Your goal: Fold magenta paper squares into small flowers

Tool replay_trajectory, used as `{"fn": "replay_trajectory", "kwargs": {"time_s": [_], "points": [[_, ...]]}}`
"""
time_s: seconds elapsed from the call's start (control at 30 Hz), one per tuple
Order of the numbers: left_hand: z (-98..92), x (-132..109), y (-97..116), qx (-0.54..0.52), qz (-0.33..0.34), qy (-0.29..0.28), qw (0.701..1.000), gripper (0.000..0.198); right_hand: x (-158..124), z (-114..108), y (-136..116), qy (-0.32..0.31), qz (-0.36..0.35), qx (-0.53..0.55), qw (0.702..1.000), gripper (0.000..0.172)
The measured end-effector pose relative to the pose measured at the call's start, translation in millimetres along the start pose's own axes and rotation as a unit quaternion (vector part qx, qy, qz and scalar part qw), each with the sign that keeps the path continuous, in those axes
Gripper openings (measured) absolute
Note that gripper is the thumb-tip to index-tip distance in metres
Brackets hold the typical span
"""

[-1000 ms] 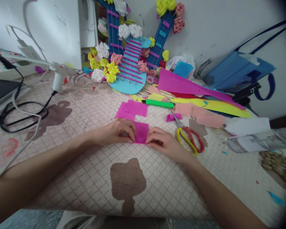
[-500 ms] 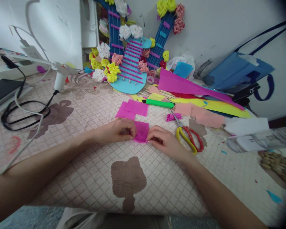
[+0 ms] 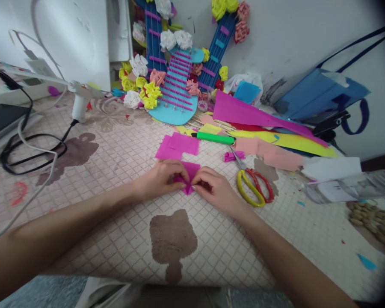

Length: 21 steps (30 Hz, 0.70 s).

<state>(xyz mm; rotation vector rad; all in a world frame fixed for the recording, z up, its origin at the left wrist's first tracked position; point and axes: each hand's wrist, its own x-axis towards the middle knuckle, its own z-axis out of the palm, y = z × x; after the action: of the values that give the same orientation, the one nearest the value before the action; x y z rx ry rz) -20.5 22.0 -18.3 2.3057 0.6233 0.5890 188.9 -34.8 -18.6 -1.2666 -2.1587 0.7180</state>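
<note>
Broadly, a desk (image 3: 122, 231) covered in cream cloth with a diamond grid and brown patches fills the scene. At its far right leans a blue fabric bag (image 3: 317, 96) with dark straps. Far and near the middle stands a light-blue, guitar-shaped board (image 3: 178, 92) crossed by magenta strips; right of it slants a long magenta paper sheet (image 3: 247, 115). The left hand (image 3: 162, 179) and right hand (image 3: 216, 188) meet at mid-desk, the fingers of both pinching the near part of a magenta paper square (image 3: 191, 168), which folds to a point between them. Right of the right hand lie scissors (image 3: 243, 171) with yellow and red handles. Just beyond the left hand, magenta paper pieces (image 3: 181, 144) overlap. Farther right rests a slim green-bodied tool (image 3: 214, 137), and near the scissor blades, a small rolled magenta paper (image 3: 232, 157).
</note>
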Motion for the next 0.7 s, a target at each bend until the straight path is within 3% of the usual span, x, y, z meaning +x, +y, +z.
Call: {"fn": "replay_trajectory", "kwargs": {"time_s": [0.1,0.27,0.4,0.6,0.7], "points": [[-10.2,-0.5,-7.7,-0.058,0.009,-0.051,0.997,0.025,-1.5,-0.7,3.1,-0.010,-0.004,0.022,1.000,0.011],[-20.6,-1.2,-18.2,-0.088,0.021,-0.090,0.992,0.003,-3.8,-8.4,7.2,-0.032,-0.006,0.049,0.998,0.013],[-17.9,-0.3,-17.5,-0.092,0.021,-0.085,0.992,0.006,-3.0,-7.1,3.5,-0.023,-0.002,0.038,0.999,0.013],[-0.7,1.6,-6.8,-0.039,-0.007,-0.028,0.999,0.007,-0.4,3.9,-2.5,0.025,0.001,0.000,1.000,0.011],[5.4,2.0,-1.6,-0.005,0.006,-0.011,1.000,0.009,-1.7,-0.3,-1.5,-0.006,0.003,0.020,1.000,0.013]]}}
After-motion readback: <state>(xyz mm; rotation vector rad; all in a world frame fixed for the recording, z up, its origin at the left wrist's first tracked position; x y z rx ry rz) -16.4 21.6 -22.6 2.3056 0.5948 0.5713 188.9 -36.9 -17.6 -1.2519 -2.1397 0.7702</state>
